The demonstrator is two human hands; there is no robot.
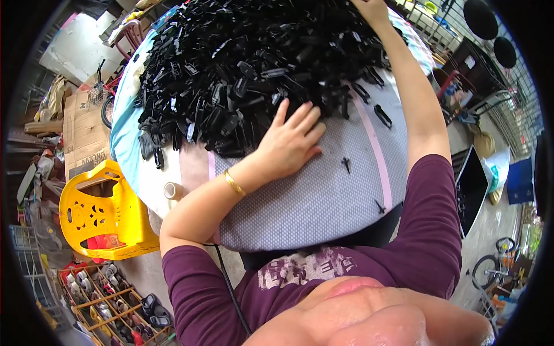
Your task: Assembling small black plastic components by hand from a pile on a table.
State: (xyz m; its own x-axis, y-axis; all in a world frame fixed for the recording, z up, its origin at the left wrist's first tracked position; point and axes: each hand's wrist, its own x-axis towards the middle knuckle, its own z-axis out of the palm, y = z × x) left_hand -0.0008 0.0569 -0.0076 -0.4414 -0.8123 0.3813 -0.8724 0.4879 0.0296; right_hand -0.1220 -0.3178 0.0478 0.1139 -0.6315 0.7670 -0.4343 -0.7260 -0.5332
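A large heap of small black plastic pieces, some long and looped like clips, covers the far part of a round table draped in grey patterned cloth. My left hand lies at the heap's near edge, fingers spread, the tips touching the pieces; a gold bangle circles that wrist. Stretched out to the far right, my right hand is at the heap's far side, its fingers partly cut off by the picture's upper edge. Two cross-shaped black pieces lie apart on the cloth.
A roll of tape stands at the table's left edge. Beside it is a yellow plastic chair. Shoes fill a wooden rack at lower left. Cardboard leans behind the chair. At right are a black panel and a bicycle.
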